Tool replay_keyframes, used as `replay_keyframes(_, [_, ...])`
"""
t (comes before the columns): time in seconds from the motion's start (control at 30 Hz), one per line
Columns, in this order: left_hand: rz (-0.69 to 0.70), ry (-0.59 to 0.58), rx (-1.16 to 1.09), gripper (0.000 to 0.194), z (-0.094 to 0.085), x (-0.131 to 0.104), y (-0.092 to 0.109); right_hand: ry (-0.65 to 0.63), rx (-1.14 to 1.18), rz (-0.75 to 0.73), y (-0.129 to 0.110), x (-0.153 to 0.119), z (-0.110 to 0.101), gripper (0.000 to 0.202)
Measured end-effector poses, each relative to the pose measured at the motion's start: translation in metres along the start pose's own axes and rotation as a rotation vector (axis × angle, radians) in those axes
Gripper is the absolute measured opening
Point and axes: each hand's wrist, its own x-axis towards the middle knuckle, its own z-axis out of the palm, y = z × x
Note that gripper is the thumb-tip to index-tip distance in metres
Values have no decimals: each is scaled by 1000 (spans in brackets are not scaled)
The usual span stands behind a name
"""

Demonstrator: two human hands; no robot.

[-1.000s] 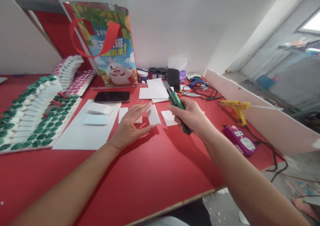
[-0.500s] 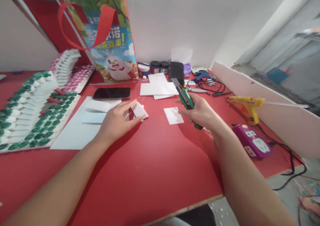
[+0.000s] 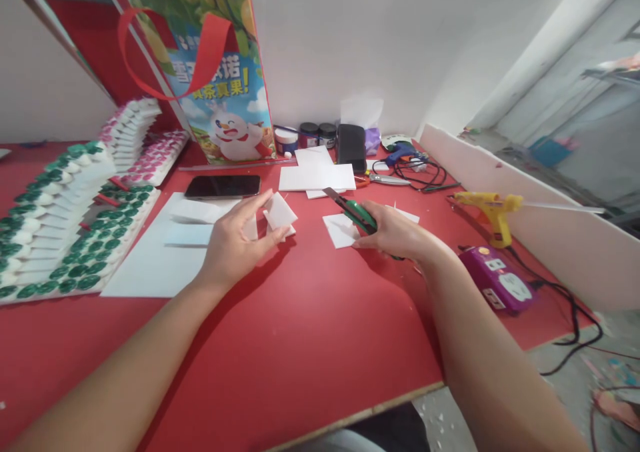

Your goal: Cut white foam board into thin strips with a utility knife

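Note:
My left hand (image 3: 233,242) is closed round a small white board piece (image 3: 281,212), its edge between thumb and fingers. The piece is tilted, with another white piece partly hidden beneath it. My right hand (image 3: 395,231) grips a green utility knife (image 3: 361,216), its blade pointing up and to the left. Under the knife, a small white rectangle (image 3: 340,232) lies flat on the red table (image 3: 300,332), near my right thumb. Another white piece (image 3: 406,217) shows partly behind my right hand.
White sheets (image 3: 150,265) and a phone (image 3: 223,186) lie at left, beside a green-and-white model (image 3: 65,225). More white boards (image 3: 316,177), jars (image 3: 309,134) and scissors (image 3: 390,180) are behind. A yellow glue gun (image 3: 495,212) and purple power socket (image 3: 500,280) stand right.
My right hand has lowered the knife and swung its blade to the left, over the white rectangle. The piece at my left hand has tilted and turned.

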Motion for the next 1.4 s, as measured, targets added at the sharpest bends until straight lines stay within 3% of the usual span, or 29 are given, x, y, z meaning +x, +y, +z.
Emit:
replay_keyframes(0.13, [103,-105,92,59,3,-3,4,26,4,-59,-4,-2,5,33])
replay_keyframes(0.27, [93,-77,103,62,4,-5,0,-1,105,-75,-4,-4,4,35])
replay_keyframes(0.47, [79,-40,88,60,5,-4,-1,208,316,-44,-2,-1,3,41])
replay_keyframes(0.57, [73,-16,93,60,6,-4,1,181,151,-105,-11,-1,13,43])
replay_keyframes(0.73, [-9,98,62,61,4,-2,-2,24,-187,-196,-33,-9,29,39])
replay_keyframes(0.93, [-48,124,4,60,3,-2,-4,97,-368,-60,-34,-11,28,51])
replay_keyframes(1.03, [-26,106,39,56,3,-3,-1,153,-231,-11,-20,-5,19,55])
replay_keyframes(1.13, [-1,89,47,52,4,-3,2,147,2,64,-7,0,10,42])
replay_keyframes(1.23, [2,90,33,51,4,-3,3,112,405,132,-2,3,5,28])
replay_keyframes(1.4, [-57,85,-49,64,4,-4,-1,199,1018,125,-14,4,11,14])
